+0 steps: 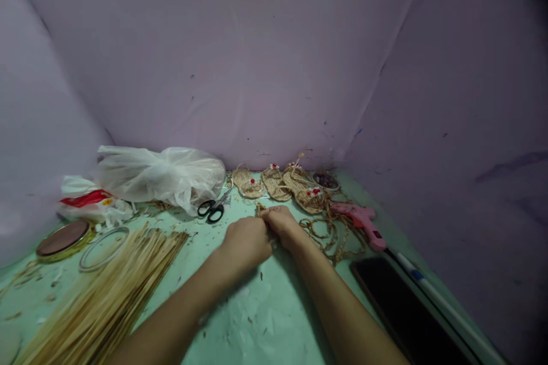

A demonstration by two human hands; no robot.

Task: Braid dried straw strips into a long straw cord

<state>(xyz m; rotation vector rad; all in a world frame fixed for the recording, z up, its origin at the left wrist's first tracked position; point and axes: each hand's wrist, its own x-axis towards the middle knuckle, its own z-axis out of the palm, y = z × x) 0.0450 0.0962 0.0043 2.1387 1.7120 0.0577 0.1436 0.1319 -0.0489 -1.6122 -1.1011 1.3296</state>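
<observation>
My left hand (249, 238) and my right hand (280, 222) meet at the middle of the table, knuckles close together. Between them pokes the tip of a braided straw cord (260, 207), and both hands are closed on it. Most of that piece is hidden by the fingers. To the right of my right hand lies a loose tangle of braided cord (336, 236); whether it joins the held piece I cannot tell. Just beyond the hands rest several woven straw slippers with red beads, among them a left one (247, 183) and a right one (310, 201).
Black-handled scissors (214, 209) lie left of the hands, before a white plastic bag (166, 177). Straw strips (115, 296), a ring (103, 249) and a round tin (64, 239) occupy the left. On the right are a pink glue gun (359, 218), a bead dish (326, 181) and a dark phone (406, 308).
</observation>
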